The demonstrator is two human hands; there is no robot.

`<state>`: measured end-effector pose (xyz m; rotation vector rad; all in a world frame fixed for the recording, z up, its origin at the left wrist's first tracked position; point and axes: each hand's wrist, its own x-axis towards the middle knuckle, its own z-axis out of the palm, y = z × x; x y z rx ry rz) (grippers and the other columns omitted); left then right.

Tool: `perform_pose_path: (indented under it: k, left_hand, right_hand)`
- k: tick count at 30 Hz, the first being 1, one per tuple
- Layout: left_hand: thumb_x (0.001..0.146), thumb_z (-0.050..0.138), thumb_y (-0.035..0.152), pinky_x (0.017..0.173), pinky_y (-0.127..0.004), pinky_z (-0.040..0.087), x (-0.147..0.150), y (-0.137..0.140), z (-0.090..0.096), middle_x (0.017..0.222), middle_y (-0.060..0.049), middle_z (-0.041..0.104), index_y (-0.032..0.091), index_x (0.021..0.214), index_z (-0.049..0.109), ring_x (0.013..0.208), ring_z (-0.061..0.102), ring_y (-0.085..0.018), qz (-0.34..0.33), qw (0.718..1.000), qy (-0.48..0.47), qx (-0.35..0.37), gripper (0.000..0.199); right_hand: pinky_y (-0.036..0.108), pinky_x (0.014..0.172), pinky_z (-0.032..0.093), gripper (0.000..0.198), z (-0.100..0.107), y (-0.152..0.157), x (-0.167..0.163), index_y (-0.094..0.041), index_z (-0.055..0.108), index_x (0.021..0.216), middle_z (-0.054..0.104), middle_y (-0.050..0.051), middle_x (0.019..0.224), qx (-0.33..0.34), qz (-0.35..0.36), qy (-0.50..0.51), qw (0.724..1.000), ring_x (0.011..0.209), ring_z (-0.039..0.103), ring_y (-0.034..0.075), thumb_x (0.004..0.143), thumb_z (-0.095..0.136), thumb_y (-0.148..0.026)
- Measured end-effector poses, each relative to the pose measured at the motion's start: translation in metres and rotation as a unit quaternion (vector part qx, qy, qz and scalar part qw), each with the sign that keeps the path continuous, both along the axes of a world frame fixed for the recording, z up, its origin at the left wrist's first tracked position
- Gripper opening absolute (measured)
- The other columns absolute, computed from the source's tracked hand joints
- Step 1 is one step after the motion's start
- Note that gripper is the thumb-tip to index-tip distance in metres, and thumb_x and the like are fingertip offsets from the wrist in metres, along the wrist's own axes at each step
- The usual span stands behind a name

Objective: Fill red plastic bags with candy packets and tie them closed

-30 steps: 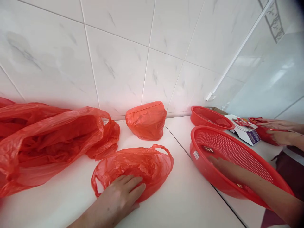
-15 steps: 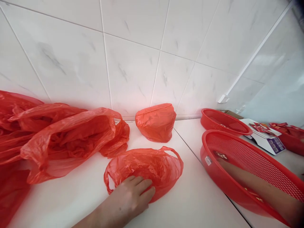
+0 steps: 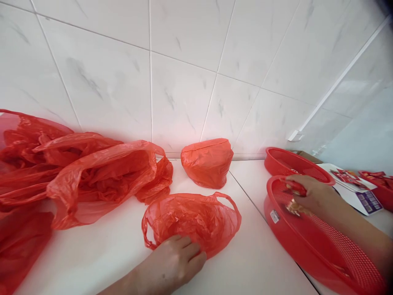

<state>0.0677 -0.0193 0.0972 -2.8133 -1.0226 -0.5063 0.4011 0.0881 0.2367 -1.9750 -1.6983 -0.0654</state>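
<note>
My left hand [image 3: 178, 262] has its fingers curled over the near rim of an opened red plastic bag [image 3: 215, 241], which stands on the white table with its handle loops spread to both sides. Over the far end of a red mesh basket [image 3: 282, 229], my right hand [image 3: 313, 196] is closed on small wrapped packets [image 3: 297, 187], red and gold-brown. Motion blurs them, so their exact kind cannot be told. A few similar pieces lie low in the basket.
A filled, folded red bag [image 3: 207, 164] stands against the tiled wall. Crumpled red bags [image 3: 101, 180] are heaped at left. Behind the mesh basket sit a second red basket [image 3: 273, 162], a white scale [image 3: 362, 196] with red packets on it, and another red container [image 3: 385, 190].
My right hand has risen from inside the mesh basket with packets in its grip. My left hand keeps its hold on the bag rim. The whole view has shifted slightly.
</note>
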Motion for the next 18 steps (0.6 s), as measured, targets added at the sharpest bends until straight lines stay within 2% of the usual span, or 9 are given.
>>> perform_pose_path:
  k: [2,5,7,10,12,14,16,18]
  left_hand:
    - [0.089,0.049,0.011,0.056,-0.031,0.036,0.000,0.001,-0.001,0.075,0.001,0.059,0.020,0.084,0.055,0.064,0.052,-0.016,-0.009,1.000,-0.009,0.017,0.012]
    - [0.089,0.050,0.011,0.054,-0.030,0.033,-0.001,0.003,-0.004,0.074,0.002,0.058,0.018,0.083,0.054,0.062,0.050,-0.015,-0.030,0.998,-0.012,0.046,0.010]
    - [0.090,0.051,0.012,0.053,-0.030,0.032,-0.001,0.004,-0.006,0.074,0.002,0.057,0.017,0.082,0.053,0.062,0.050,-0.015,-0.036,0.998,-0.008,0.054,0.010]
    - [0.091,0.049,0.014,0.050,-0.030,0.030,-0.001,0.006,-0.007,0.072,0.001,0.057,0.017,0.080,0.052,0.060,0.050,-0.015,-0.045,0.997,0.005,0.066,0.011]
    - [0.090,0.049,0.013,0.048,-0.030,0.030,0.000,0.007,-0.007,0.071,0.001,0.057,0.017,0.078,0.052,0.057,0.050,-0.015,-0.050,0.995,0.010,0.081,0.013]
    - [0.090,0.048,0.011,0.048,-0.029,0.032,0.000,0.008,-0.006,0.069,0.001,0.058,0.017,0.077,0.051,0.056,0.050,-0.015,-0.053,0.995,0.008,0.089,0.015]
    - [0.090,0.046,0.010,0.050,-0.029,0.035,0.000,0.008,-0.003,0.068,0.001,0.057,0.017,0.076,0.051,0.057,0.050,-0.015,-0.052,0.995,0.006,0.084,0.017]
    - [0.090,0.046,0.009,0.050,-0.029,0.037,-0.001,0.007,-0.002,0.068,0.001,0.056,0.017,0.077,0.051,0.058,0.051,-0.015,-0.055,0.996,0.006,0.071,0.017]
  right_hand:
    - [0.031,0.075,0.045,0.041,0.015,-0.008,-0.019,-0.023,0.065,0.105,0.066,0.004,0.108,0.006,0.071,-0.003,0.997,0.094,0.062,0.020,0.065,0.065,-0.011]
    - [0.030,0.065,0.050,0.040,0.025,-0.025,-0.064,-0.030,0.060,0.105,0.061,0.001,0.104,-0.013,0.202,0.059,0.978,0.082,0.063,0.018,0.069,0.060,-0.012]
    - [0.028,0.066,0.051,0.036,0.018,-0.032,-0.099,-0.030,0.059,0.102,0.057,0.000,0.104,-0.062,0.318,0.062,0.944,0.082,0.062,0.016,0.073,0.052,-0.010]
    - [0.026,0.067,0.047,0.040,-0.008,-0.034,-0.143,-0.030,0.060,0.099,0.055,-0.001,0.096,-0.115,0.433,-0.041,0.893,0.077,0.058,0.013,0.071,0.049,-0.004]
    - [0.025,0.062,0.044,0.044,-0.026,-0.032,-0.161,-0.030,0.059,0.103,0.055,-0.001,0.094,-0.160,0.465,-0.103,0.864,0.073,0.058,0.014,0.067,0.054,-0.006]
    - [0.025,0.062,0.044,0.057,-0.034,-0.029,-0.167,-0.033,0.055,0.116,0.057,0.001,0.102,-0.209,0.479,-0.109,0.846,0.077,0.059,0.017,0.064,0.063,-0.013]
    - [0.028,0.072,0.046,0.070,-0.029,-0.026,-0.160,-0.037,0.047,0.129,0.057,0.002,0.116,-0.224,0.459,-0.069,0.857,0.091,0.060,0.020,0.064,0.067,-0.021]
    - [0.031,0.083,0.045,0.066,-0.015,-0.021,-0.139,-0.039,0.042,0.134,0.055,0.002,0.126,-0.196,0.397,-0.019,0.896,0.105,0.057,0.022,0.073,0.062,-0.026]
